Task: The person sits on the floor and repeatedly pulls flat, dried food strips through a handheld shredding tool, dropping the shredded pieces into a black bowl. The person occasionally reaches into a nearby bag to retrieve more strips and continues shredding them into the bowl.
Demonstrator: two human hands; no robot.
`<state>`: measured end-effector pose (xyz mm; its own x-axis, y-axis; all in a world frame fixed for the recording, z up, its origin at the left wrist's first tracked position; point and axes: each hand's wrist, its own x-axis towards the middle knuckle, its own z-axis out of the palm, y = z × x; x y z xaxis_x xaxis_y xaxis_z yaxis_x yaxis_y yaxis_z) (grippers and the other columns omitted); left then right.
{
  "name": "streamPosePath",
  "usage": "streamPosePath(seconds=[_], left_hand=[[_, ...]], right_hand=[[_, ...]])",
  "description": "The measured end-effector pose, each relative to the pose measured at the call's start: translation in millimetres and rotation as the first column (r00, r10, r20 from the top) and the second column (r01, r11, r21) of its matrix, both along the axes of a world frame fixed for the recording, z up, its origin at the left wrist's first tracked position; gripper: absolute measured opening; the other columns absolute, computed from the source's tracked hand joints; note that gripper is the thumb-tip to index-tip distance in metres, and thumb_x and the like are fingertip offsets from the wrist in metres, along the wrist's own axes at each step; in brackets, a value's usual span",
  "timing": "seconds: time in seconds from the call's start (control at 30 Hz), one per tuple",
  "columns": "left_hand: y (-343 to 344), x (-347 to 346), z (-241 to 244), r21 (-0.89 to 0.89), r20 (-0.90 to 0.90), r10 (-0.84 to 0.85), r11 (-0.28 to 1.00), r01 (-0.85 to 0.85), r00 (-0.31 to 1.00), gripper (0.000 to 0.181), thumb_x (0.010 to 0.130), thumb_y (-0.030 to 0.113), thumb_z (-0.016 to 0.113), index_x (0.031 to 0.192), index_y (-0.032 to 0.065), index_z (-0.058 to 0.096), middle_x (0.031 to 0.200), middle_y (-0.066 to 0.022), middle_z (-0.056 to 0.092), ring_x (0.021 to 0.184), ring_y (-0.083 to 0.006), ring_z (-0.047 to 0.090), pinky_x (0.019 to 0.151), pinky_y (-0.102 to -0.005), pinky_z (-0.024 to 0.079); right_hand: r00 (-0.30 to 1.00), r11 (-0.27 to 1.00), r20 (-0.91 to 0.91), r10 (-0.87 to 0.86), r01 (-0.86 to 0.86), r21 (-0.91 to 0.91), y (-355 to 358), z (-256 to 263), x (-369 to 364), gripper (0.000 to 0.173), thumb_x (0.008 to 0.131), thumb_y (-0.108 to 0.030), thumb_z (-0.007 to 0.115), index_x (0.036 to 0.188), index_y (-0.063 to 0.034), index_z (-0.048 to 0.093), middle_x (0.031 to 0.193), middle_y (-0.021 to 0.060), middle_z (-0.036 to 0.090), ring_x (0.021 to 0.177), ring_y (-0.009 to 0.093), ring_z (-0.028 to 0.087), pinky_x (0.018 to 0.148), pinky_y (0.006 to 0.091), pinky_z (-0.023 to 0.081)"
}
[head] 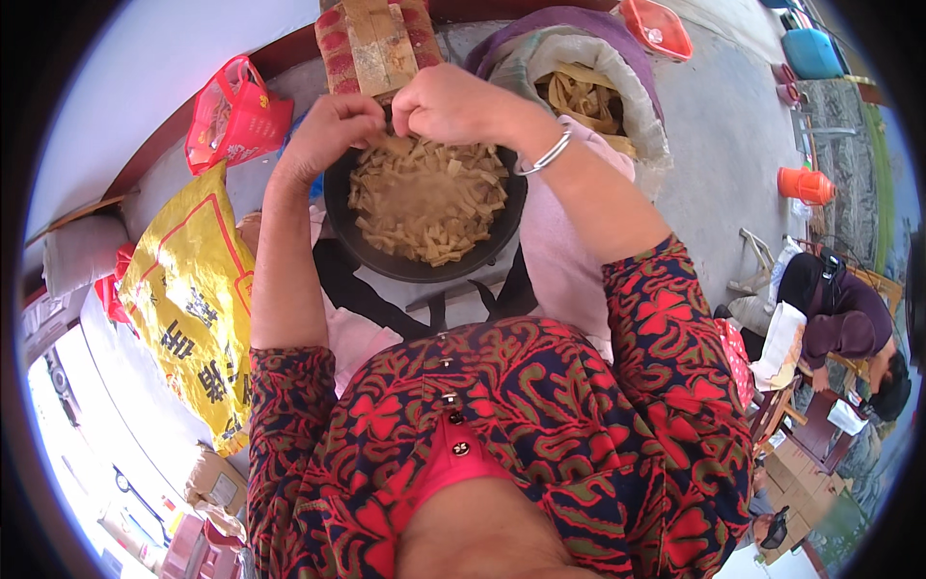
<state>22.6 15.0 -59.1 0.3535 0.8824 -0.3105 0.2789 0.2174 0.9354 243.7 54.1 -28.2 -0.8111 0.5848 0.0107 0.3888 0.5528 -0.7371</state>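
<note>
A round dark pan [427, 271] stands before me, holding many short tan strips [434, 206] of what looks like dried plant material. Over its far left rim my left hand [340, 130] pinches a small tan piece [396, 145] between thumb and fingers. Close beside it, to the right, my right hand [445, 105] has its fingers curled down over the far rim; whether it holds anything is hidden. Just beyond my hands lies a worn wooden board [380, 47] on a red and tan patterned cloth [333, 54].
Right of the pan, an open white woven sack [655, 137] holds long dried strips [579, 94]. A yellow plastic bag [192, 304] and a red bag [239, 119] are at left. A red basin [658, 29] lies far right. Another person [846, 311] bends over at the right.
</note>
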Motion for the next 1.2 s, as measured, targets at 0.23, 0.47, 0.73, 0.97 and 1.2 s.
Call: streamPosePath(seconds=[0.23, 0.47, 0.73, 0.97, 1.2], left_hand=[[-21, 30, -5, 0.109, -0.269, -0.154, 0.976, 0.189, 0.951, 0.025, 0.081, 0.02, 0.066, 0.095, -0.0003, 0.069, 0.078, -0.0052, 0.068, 0.073, -0.0103, 0.06, 0.071, -0.0278, 0.049], [-22, 52, -37, 0.074, -0.324, -0.175, 0.975, 0.209, 0.93, 0.025, 0.078, 0.022, 0.067, 0.095, 0.0026, 0.07, 0.08, -0.0062, 0.069, 0.075, -0.0124, 0.062, 0.071, -0.0282, 0.049], [-34, 63, -59, 0.023, -0.363, -0.203, 0.974, 0.227, 0.909, 0.022, 0.084, 0.018, 0.067, 0.098, 0.0008, 0.068, 0.08, -0.0026, 0.067, 0.073, -0.0092, 0.059, 0.066, -0.0258, 0.048], [-45, 75, -26, 0.047, -0.398, -0.214, 0.966, 0.253, 0.892, 0.024, 0.083, 0.019, 0.065, 0.098, 0.0003, 0.068, 0.08, -0.0052, 0.067, 0.071, -0.011, 0.06, 0.066, -0.0274, 0.049], [-93, 42, 37, 0.263, -0.415, 0.104, 0.965, 0.009, 0.904, 0.029, 0.081, 0.021, 0.065, 0.101, 0.0004, 0.067, 0.096, -0.0152, 0.07, 0.09, -0.0283, 0.068, 0.082, -0.0341, 0.052]], right_hand=[[0.862, 0.808, 0.247, -0.442, 0.502, -0.307, 68, -29, 159, 0.022, 0.087, -0.022, 0.062, 0.095, -0.0027, 0.069, 0.082, 0.0035, 0.069, 0.07, 0.008, 0.062, 0.061, 0.0236, 0.049], [0.619, 0.706, 0.343, -0.706, 0.578, 0.409, 77, -167, 224, 0.053, 0.08, -0.02, 0.067, 0.129, -0.0064, 0.052, 0.126, 0.0198, 0.055, 0.116, 0.035, 0.054, 0.1, 0.0439, 0.042], [0.553, 0.675, 0.388, -0.738, 0.604, 0.424, 72, -182, 223, 0.026, 0.083, -0.027, 0.06, 0.099, -0.0068, 0.062, 0.107, 0.0194, 0.062, 0.104, 0.038, 0.058, 0.089, 0.0465, 0.047], [0.687, 0.744, 0.291, -0.666, 0.586, 0.321, 60, -123, 247, 0.026, 0.08, -0.032, 0.062, 0.086, -0.0067, 0.063, 0.085, 0.0184, 0.066, 0.085, 0.037, 0.062, 0.075, 0.0464, 0.048], [0.729, 0.678, 0.049, -0.682, 0.607, 0.414, 54, -7, 236, 0.026, 0.083, -0.031, 0.057, 0.081, -0.0049, 0.062, 0.075, 0.0154, 0.062, 0.071, 0.031, 0.06, 0.064, 0.0408, 0.046]])
